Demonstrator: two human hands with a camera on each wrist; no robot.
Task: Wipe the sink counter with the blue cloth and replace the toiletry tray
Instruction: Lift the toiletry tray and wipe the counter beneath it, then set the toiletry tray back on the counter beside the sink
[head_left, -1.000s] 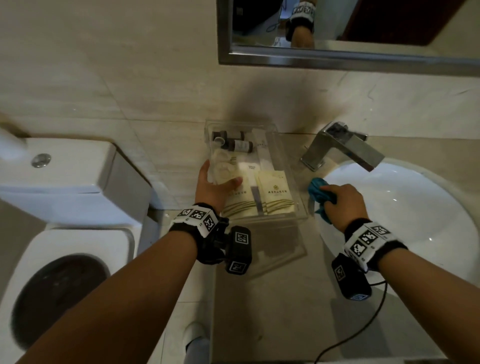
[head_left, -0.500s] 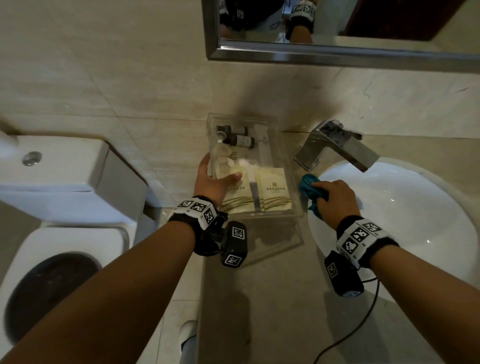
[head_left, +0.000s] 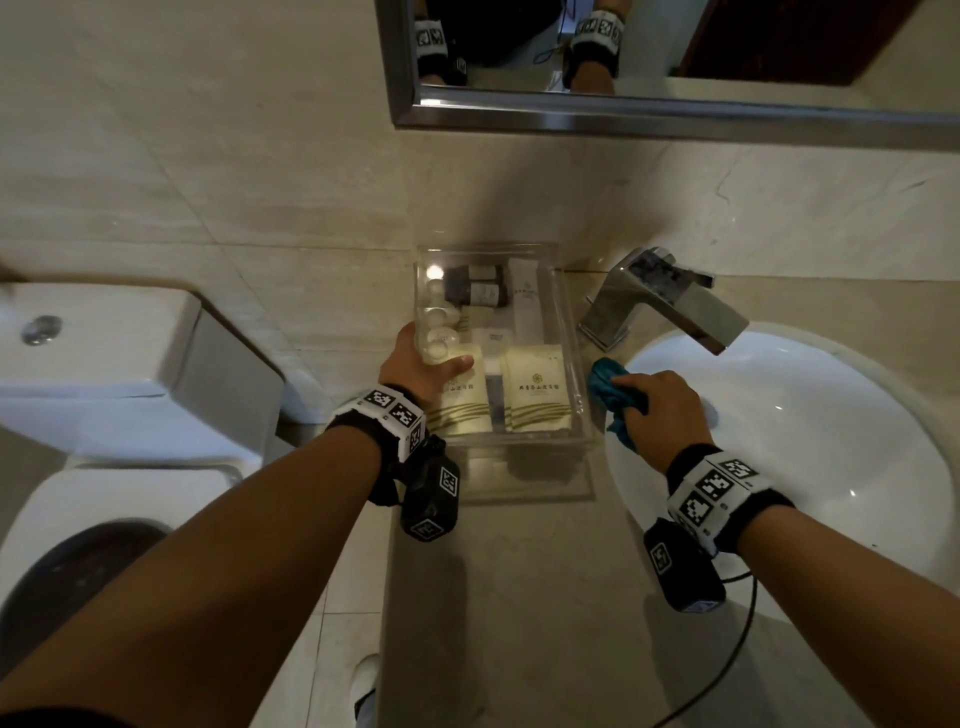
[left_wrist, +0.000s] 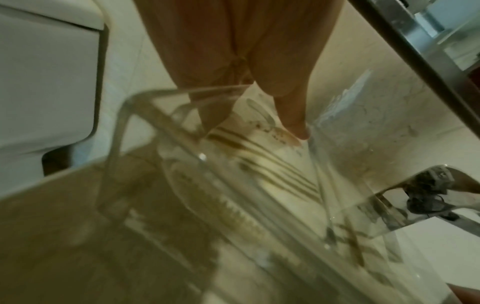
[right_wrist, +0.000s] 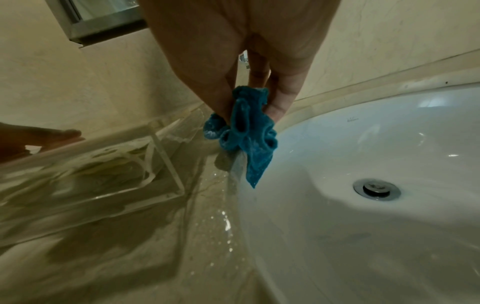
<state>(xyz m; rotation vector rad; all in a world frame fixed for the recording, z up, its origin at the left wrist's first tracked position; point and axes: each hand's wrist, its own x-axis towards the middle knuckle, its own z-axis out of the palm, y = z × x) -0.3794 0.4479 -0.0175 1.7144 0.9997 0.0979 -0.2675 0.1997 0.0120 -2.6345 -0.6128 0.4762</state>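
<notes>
- The two cream sachets (head_left: 535, 387) in the clear toiletry tray (head_left: 566, 312) carry a small emblem and a line of print, too small to read.
- A faint maker's mark sits on the sink's (right_wrist: 363, 144) far inner wall, illegible.
- The wristbands (head_left: 392, 413) carry black-and-white square code markers, no words.

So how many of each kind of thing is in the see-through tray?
Cream paper sachets with gold stripes: 2
Small dark bottles: 2
Long white packet: 1
Clear round-lidded items, too blurry to count.
Total countable: 5
</notes>
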